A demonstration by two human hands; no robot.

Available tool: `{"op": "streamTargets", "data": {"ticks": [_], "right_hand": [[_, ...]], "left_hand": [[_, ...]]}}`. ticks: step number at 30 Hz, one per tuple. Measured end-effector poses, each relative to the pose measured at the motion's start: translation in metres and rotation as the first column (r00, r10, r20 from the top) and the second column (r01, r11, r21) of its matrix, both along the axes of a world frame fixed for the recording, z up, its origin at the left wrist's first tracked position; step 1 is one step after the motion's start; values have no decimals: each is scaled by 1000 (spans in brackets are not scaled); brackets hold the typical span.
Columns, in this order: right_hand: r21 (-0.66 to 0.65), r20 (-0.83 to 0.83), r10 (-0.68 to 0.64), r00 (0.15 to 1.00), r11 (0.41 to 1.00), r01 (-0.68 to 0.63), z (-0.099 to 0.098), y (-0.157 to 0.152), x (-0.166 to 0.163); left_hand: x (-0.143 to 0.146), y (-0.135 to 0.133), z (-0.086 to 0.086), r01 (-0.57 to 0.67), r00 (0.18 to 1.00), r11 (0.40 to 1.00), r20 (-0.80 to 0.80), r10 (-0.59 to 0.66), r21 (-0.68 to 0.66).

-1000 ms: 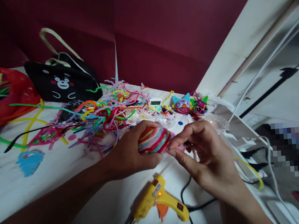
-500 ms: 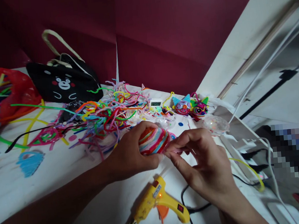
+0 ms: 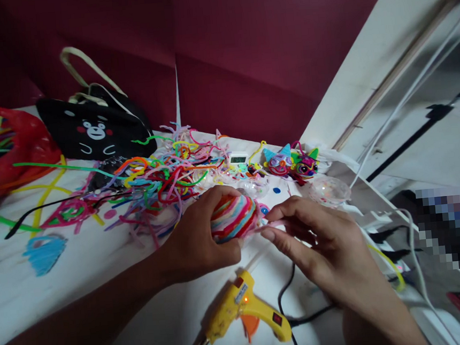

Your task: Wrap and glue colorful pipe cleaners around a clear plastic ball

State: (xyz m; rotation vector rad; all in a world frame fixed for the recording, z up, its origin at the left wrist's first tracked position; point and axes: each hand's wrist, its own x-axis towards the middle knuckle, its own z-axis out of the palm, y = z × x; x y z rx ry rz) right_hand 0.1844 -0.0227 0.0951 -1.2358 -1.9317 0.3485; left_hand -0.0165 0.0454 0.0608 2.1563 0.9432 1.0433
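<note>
My left hand (image 3: 205,236) is wrapped round a striped ball (image 3: 234,218) covered in coils of red, orange, white, blue and pink pipe cleaner. At the ball's right side, my right hand (image 3: 320,245) pinches a pale pink pipe cleaner (image 3: 272,224) between thumb and forefinger. This strand runs from the fingers to the edge of the ball. Below both hands a yellow glue gun (image 3: 242,311) lies on the white table, its small light glowing orange and its metal tip towards the lower left.
Tangled pipe cleaners (image 3: 165,173) spread behind my left hand. A black bag (image 3: 97,130) and a red bag of pipe cleaners (image 3: 30,141) stand at the left. Two decorated figures (image 3: 279,163), a small digital display (image 3: 238,159) and a clear bowl (image 3: 330,191) sit farther back. A black cord (image 3: 313,315) trails from the glue gun.
My right hand has drawn slightly away from the ball, so more of the pink pipe cleaner shows between them. The left hand keeps its hold on the ball.
</note>
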Motion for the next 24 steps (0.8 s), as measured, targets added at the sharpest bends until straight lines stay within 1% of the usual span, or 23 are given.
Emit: {"op": "streamTargets", "data": {"ticks": [2, 5, 8, 10, 13, 16, 21, 24], "right_hand": [[-43, 46, -23, 999, 999, 25, 3, 0, 1], [-108, 59, -11, 998, 994, 17, 5, 3, 1], [-161, 29, 26, 999, 987, -20, 6, 7, 2], [-164, 9, 56, 998, 985, -53, 6, 9, 4], [-150, -13, 98, 995, 984, -99, 7, 11, 6], [-121, -34, 110, 993, 986, -113, 5, 11, 6], [-10, -31, 112, 993, 994, -112, 1, 13, 4], [27, -13, 112, 994, 993, -112, 0, 14, 3]], "left_hand": [[0, 0, 0, 1, 1000, 999, -6, -1, 42], [0, -1, 0, 10, 1000, 996, 3, -11, 88], [-1, -1, 0, 4, 1000, 997, -5, -4, 82], [-1, -1, 0, 6, 1000, 998, -17, -5, 69], [-2, -1, 0, 13, 1000, 997, -19, -12, 73], [-2, -2, 2, 21, 1000, 998, -24, -20, 66], [-2, -4, 3, 37, 999, 999, -20, -36, 30], [-2, -5, 4, 27, 1000, 1000, -8, -27, 9]]}}
